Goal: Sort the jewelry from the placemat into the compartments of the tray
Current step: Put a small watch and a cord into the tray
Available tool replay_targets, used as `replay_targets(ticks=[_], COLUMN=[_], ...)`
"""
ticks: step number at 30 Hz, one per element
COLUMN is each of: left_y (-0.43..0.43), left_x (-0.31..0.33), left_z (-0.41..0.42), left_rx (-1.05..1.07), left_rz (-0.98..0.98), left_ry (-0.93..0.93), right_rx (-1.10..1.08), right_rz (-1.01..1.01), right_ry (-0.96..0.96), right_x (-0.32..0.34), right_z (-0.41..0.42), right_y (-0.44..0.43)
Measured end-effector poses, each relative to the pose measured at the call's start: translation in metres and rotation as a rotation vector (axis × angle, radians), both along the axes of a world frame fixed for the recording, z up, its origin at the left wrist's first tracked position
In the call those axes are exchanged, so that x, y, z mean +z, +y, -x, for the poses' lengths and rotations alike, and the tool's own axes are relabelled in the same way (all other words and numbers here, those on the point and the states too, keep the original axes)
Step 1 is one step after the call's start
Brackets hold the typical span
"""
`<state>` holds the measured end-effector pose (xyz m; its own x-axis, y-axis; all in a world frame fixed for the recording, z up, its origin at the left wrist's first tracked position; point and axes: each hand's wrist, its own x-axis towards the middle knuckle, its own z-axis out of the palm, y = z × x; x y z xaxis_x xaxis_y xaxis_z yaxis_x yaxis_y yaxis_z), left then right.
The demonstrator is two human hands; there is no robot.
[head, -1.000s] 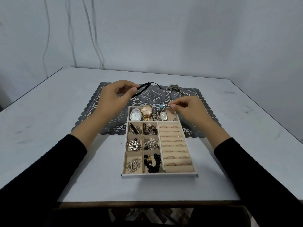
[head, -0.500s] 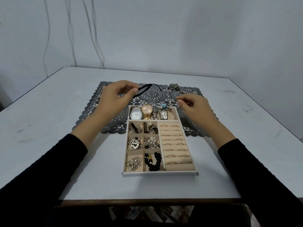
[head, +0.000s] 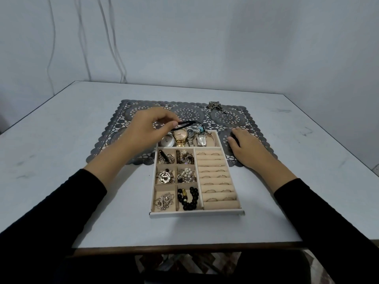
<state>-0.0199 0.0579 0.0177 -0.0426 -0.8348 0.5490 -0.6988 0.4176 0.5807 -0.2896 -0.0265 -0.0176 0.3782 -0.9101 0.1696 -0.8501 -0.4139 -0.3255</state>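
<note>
Black braided cord is pinched between the thumb and forefinger of the left grip, whose other fingers curl in beside them. The cord sticks out to the right of the fingertips and hangs above the long far compartment of the tray. Its far end drops toward a small cluster with a turquoise bead, and I cannot tell whether the two are joined.

Under the cord, that far compartment holds a gold watch, a silver watch partly hidden by the left grip, and further metal pieces side by side. The right grip holds nothing. It lies palm down with fingers loosely extended on the grey lace placemat, just beside the tray's far right corner.

Six small compartments on the tray's left side are filled, with black beads in the near one next to the ring rolls, and a pearl cluster just behind them. Thin rings sit in the slots between the rolls.

One dark metal piece lies alone near the placemat's far edge, well apart from both grips. Tray and placemat sit on a pale table, and black sleeves cover both forearms.
</note>
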Motion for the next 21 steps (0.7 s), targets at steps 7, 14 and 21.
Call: replay_targets(ticks=[7,14,21], left_y=[0.005,0.01,0.009], left_x=[0.0,0.0,0.0], left_z=[0.005,-0.001,-0.007], left_rx=[-0.121,-0.167,-0.206], left_rz=[0.024,0.0,-0.095], left_ry=[-0.293,-0.383,-0.367], right_rx=[0.002,0.007,0.009], right_rz=[-0.001,-0.004,-0.006], right_ry=[0.027,0.023,0.01], right_x=[0.004,0.004,-0.001], right_z=[-0.001,-0.001,0.001], right_y=[0.003,0.002,-0.004])
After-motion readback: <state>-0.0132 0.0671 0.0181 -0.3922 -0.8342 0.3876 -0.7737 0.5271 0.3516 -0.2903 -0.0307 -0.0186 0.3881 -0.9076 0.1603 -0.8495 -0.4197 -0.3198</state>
